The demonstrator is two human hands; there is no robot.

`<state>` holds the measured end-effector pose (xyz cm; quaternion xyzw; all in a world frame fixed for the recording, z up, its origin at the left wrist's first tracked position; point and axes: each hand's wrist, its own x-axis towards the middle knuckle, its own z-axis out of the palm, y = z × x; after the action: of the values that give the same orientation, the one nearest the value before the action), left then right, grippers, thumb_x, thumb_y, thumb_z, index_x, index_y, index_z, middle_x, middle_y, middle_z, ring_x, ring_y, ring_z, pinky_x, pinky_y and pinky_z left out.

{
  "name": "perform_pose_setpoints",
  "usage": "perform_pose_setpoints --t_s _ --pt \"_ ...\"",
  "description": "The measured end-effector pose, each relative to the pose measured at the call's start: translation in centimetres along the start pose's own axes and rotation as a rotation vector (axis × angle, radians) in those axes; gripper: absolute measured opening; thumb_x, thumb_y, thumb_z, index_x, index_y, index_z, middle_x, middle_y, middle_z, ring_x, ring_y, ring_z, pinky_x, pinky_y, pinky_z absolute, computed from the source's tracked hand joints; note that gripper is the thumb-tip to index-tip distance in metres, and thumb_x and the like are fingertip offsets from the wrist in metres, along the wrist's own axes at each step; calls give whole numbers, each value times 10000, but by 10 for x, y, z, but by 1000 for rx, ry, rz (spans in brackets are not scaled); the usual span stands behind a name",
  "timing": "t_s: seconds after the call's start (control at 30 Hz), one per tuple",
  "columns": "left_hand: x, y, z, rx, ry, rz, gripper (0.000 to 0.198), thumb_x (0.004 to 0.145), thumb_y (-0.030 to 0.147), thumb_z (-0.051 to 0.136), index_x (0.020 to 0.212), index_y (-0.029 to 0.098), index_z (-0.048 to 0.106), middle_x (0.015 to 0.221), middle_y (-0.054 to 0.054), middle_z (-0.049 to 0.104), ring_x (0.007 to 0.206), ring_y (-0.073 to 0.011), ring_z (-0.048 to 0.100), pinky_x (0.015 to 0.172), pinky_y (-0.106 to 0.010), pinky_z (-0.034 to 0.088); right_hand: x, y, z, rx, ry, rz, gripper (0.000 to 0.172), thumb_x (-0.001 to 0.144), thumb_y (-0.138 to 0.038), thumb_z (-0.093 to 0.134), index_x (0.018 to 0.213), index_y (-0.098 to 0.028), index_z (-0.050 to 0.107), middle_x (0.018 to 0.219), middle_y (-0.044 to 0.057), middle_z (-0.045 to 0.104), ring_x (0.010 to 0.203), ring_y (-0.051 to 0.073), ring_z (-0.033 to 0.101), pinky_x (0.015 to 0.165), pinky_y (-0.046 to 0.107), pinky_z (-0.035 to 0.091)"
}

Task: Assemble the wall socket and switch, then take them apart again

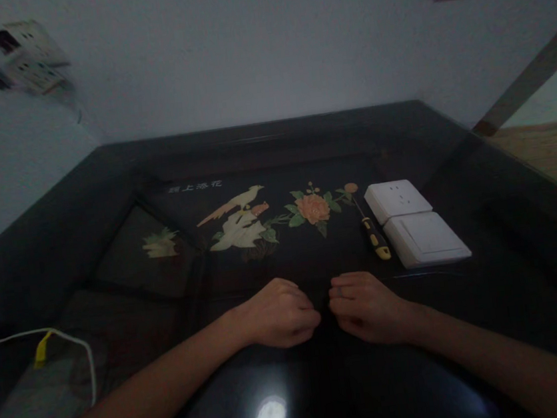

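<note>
"Facing each other, a bare left hand (pixel 283 312) and a bare right hand (pixel 363 308) rest on the glossy black surface (pixel 276 145), about midway between its left and right edges and well short of its far edge."

"How are the fingers?"

"Curled in on both, narrow, like loose fists with a small gap between them. The palms face away from view, so I cannot tell whether anything is inside."

"And what lies closest?"

"A slim screwdriver with a black and yellow handle (pixel 375 239), just beyond the right hand. Its handle end points toward the near side, its thin shaft toward the far edge."

"Anything next to that?"

"Two white, squarish plastic units, toward the right edge: a socket unit with slots (pixel 398 198) nearer the far right corner, and a flat-panelled switch unit (pixel 426 238) just on its near side. Whether they touch, I cannot tell."

"What about the rest?"

"A long-tailed pale bird (pixel 232 204) and an orange flower with green leaves (pixel 313 208) decorate the middle. Toward the left edge lies a thin white cable (pixel 91 368) with a bright yellow tag (pixel 42 350)."
</note>
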<state>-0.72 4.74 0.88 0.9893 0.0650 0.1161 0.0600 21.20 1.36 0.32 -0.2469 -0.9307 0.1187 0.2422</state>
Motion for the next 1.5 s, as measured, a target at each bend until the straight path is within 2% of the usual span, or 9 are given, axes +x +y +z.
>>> perform_pose_setpoints --t_s 0.17,0.47,0.77,0.97,1.27,1.5 --pt "-5 7 2 -17 -37 44 194 848 166 576 659 206 557 608 9 654 540 -140 580 524 -310 401 -5 -4 1 -159 -49 -116 274 919 -126 422 674 -218 505 595 11 573 581 165 450 552 332 257" --pt "0 10 3 -19 -52 85 182 814 203 658 648 205 585 595 22 661 537 -140 584 518 -315 402 -9 -8 4 -243 -35 -133 363 970 -140 352 658 -208 525 585 12 583 569 160 442 545 329 267" --pt "1 8 4 -25 -54 75 187 849 207 618 663 206 591 621 17 670 550 -142 590 535 -313 418 -4 -11 5 -211 -54 -122 312 942 -144 391 676 -199 545 614 12 593 594 161 463 554 319 294" --pt "2 8 4 -10 -33 80 198 823 199 636 631 201 583 581 26 641 519 -137 568 499 -313 392 -6 -12 5 -227 -50 -115 282 927 -144 423 681 -196 552 646 15 610 618 162 481 583 321 317" --pt "2 7 3 -15 -3 56 204 833 180 601 637 204 549 593 22 654 529 -133 579 517 -300 397 -7 -14 2 -219 -76 -128 207 902 -151 480 712 -197 547 681 12 614 645 159 485 605 318 308" --pt "2 7 3 -2 -6 64 201 831 202 624 641 206 558 598 29 650 528 -135 573 518 -300 413 -8 -14 4 -216 -93 -126 213 914 -153 465 722 -200 543 685 13 609 654 161 477 608 319 309"
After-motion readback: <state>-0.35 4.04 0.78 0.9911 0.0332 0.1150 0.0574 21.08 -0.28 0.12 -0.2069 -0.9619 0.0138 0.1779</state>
